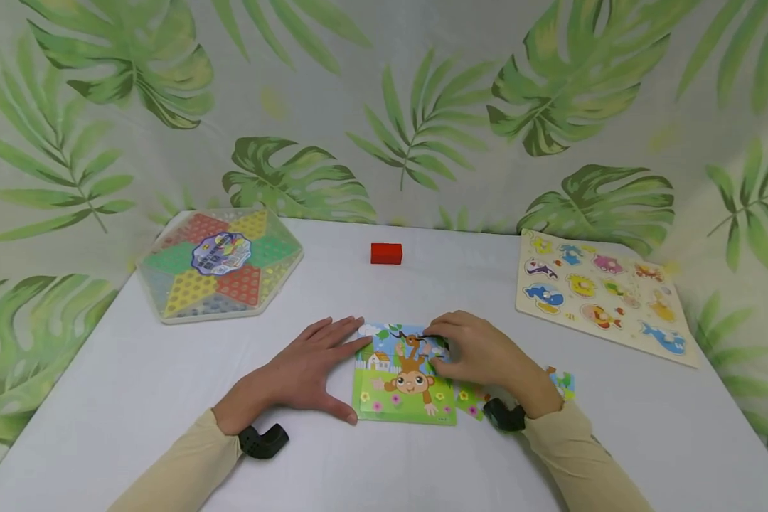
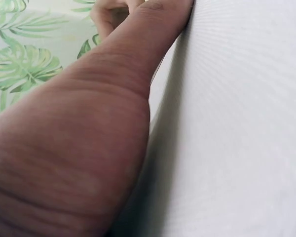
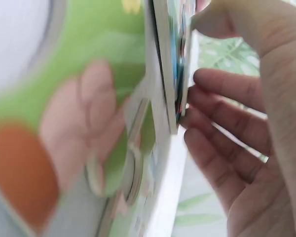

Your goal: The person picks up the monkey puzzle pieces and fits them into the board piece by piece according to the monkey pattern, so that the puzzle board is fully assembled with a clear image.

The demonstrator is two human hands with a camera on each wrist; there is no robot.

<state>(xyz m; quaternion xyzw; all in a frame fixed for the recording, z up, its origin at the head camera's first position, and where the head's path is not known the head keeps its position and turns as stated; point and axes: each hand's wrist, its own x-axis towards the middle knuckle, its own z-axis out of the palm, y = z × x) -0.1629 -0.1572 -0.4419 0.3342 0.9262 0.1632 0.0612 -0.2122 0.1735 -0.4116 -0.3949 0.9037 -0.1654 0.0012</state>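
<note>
Right hand (image 1: 483, 352): thumb and curled fingertips set against opposite edges of a puzzle piece (image 1: 436, 347), upper right of the monkey puzzle (image 1: 384, 418). I read it as a pinch, edges rather than face, probably so the piece can be lined up with its neighbours.

Left hand (image 1: 304, 366): relaxed, fingers spread, nothing grasped. Index tip at the puzzle's upper left, thumb by its lower left corner; likely a brace, so my right hand's push doesn't slide it.

The puzzle lies flat on the white tablecloth (image 1: 333, 469), between my hands. Loose pieces (image 1: 469, 398) lie just right of it, beneath my right wrist, presumably for a short reach. Farther out: red block (image 1: 386, 254) beyond the puzzle, hexagonal board game (image 1: 220, 263) far left, animal peg board (image 1: 604, 295) far right; set well apart, perhaps to leave working room.

Views compared: from my head, the back of my right hand hides most of its grip. The right wrist view is edge-on, showing the piece as a thin layer against the puzzle, thumb and fingers at its edges. The left wrist view gives mostly my own skin and the cloth; no puzzle that I can make out.
</note>
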